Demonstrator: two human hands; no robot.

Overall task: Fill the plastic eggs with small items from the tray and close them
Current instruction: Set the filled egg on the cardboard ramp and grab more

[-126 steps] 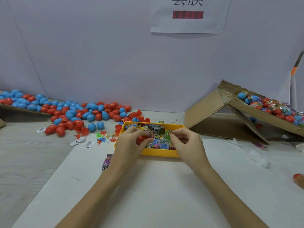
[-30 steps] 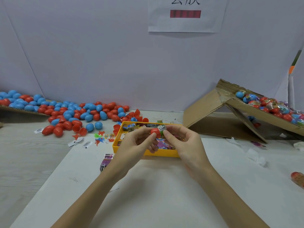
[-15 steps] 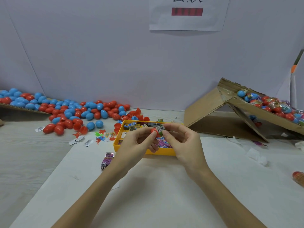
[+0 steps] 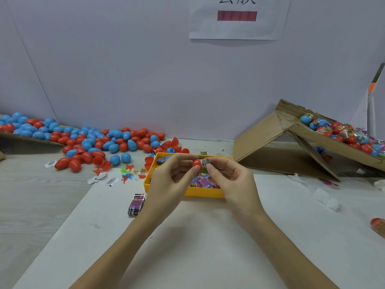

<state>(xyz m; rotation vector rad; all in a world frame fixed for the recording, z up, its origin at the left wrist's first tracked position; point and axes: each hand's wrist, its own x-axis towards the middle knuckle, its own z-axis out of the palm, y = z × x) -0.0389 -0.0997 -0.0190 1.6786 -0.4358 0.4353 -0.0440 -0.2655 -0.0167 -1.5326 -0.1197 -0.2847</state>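
I see the left hand (image 4: 175, 176) pinching a red plastic egg half (image 4: 196, 163) over the yellow plastic tray (image 4: 203, 193), steadying it, I judge, while the right hand (image 4: 231, 178) pinches a small printed packet (image 4: 205, 163) into it.

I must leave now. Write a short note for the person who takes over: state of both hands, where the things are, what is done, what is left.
Left hand: pinches a red egg half above the yellow tray.
Right hand: pinches a small printed packet against that half.
Empty eggs: piled at the far left.
Filled eggs: on the cardboard ramp at the right.
Done: many eggs filled.
Left: get the packet into this egg, close it, then go on through the pile.
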